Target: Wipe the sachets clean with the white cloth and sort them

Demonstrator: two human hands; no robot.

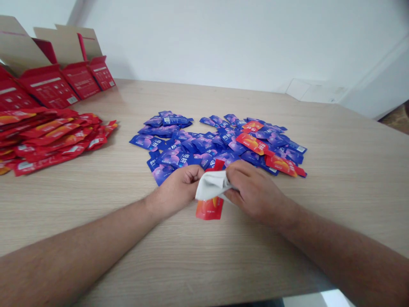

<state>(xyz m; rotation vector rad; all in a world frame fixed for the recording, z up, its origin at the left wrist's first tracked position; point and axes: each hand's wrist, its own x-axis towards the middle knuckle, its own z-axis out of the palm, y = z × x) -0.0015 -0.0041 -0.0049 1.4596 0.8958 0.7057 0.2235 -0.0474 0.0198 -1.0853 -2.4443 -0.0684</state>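
My left hand (177, 187) and my right hand (252, 189) meet over the near middle of a wooden table (204, 256). Both are closed on a white cloth (212, 185) that wraps over a red packet (210, 208), whose lower end hangs below the cloth. Just beyond the hands lies a wide pile of several blue packets (191, 145). Three red-orange packets (254, 143) lie among the blue ones on the right side.
A heap of red packets (47, 138) lies at the left edge of the table. Behind it stand open red cardboard boxes (54, 83) with raised flaps. A white wall runs along the table's far side.
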